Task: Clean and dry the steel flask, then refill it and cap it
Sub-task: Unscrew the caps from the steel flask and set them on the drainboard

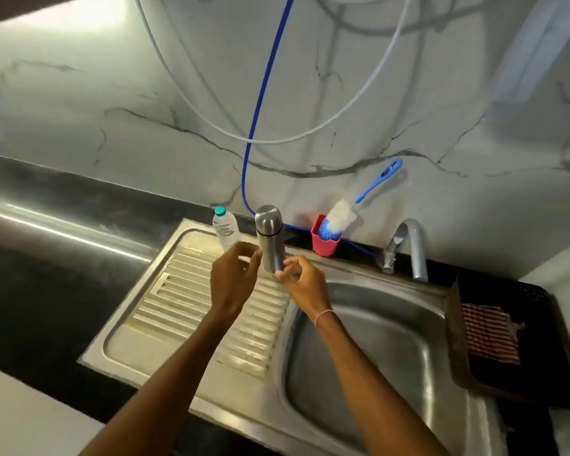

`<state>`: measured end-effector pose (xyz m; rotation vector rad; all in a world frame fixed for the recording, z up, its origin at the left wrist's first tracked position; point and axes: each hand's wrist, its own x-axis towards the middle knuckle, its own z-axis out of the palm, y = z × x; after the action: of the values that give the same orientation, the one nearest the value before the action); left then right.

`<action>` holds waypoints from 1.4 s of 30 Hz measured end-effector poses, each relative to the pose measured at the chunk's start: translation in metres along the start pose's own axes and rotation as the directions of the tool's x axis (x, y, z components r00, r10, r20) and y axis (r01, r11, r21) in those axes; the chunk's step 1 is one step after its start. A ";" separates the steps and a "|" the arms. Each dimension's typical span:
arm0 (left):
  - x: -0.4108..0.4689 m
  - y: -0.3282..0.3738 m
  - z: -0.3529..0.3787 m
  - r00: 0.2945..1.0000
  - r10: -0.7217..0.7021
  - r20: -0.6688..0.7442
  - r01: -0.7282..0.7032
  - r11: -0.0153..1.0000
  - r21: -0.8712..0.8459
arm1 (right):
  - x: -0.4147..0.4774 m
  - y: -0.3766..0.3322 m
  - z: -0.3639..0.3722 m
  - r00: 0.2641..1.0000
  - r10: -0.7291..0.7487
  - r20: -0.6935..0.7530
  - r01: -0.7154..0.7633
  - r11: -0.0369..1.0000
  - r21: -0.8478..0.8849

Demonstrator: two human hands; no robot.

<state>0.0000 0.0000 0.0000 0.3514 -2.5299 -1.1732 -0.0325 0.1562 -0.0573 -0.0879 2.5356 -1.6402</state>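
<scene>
L hand (234,279) & R hand (305,281) flanked the steel flask (270,240) low down, fingers curled, tips at its sides; real grip or not, couldn't tell (blur). Flask stood upright, capped, at back of drainboard (152,311). Behind: plastic bottle (225,227), pink cup (324,243) w/ brush (341,217).

Head-worn wide view, near, forward and down over sink (392,324)

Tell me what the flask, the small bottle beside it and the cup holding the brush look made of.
The flask looks like stainless steel: brushed silver with soft highlights. The small bottle seems thin clear plastic: see-through wall, teal cap. The cup is probably matte pink plastic: opaque, no glare.
</scene>
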 end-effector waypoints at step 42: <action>-0.051 0.186 -0.031 0.634 0.322 0.703 0.572 0.415 -0.707 | -0.148 -0.092 -0.126 0.806 -0.286 0.518 -0.330 0.508 0.795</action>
<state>0.0431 0.1141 0.1530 -0.3471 -1.7886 -3.0906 0.0957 0.2493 0.0877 -0.3946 1.0257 -2.2082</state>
